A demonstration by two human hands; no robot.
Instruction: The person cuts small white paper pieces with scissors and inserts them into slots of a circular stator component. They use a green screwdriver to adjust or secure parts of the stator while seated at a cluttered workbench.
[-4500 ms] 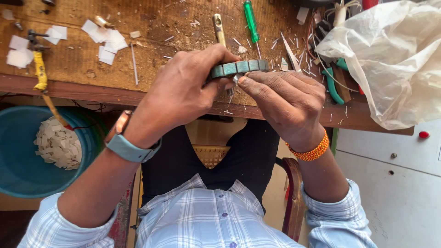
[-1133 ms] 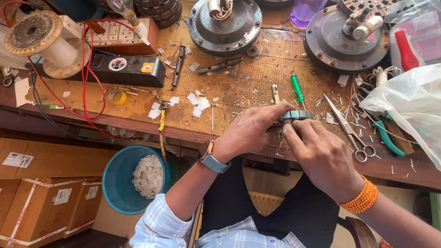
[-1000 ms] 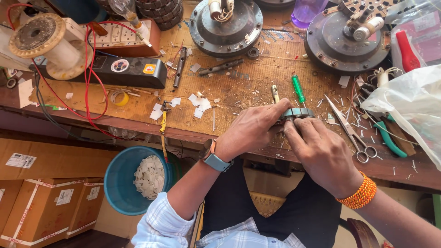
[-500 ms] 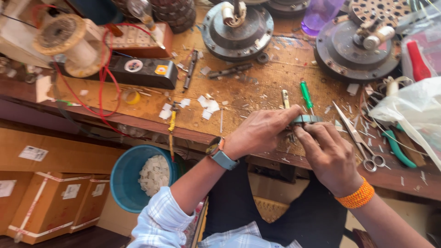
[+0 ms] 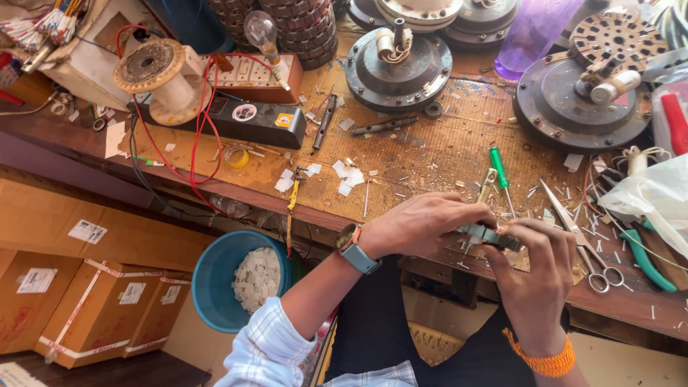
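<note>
- Ring-shaped metal part, dark grey-green with a ribbed edge, sits between the two hands at the near edge of the workbench, just above the person's lap.
- Its long axis runs roughly left to right, tilting slightly down toward the right hand; much of it is hidden by fingers, so its full outline cannot be made out.
- Left hand comes in from the left, palm down, fingers curled over the part's left end and pinching it; a grey-blue wristwatch shows on that wrist.
- Right hand rises from below, knuckles toward the camera, fingertips closed on the part's right end; an orange beaded band circles the wrist.
- Both hands touch the part, neither clearly nearer.
- Just beyond the hands lie a green-handled screwdriver, a brass-coloured tool and scissors, all apart from the fingers.
- Below the bench edge to the left stands a blue bucket holding white scraps.
</note>
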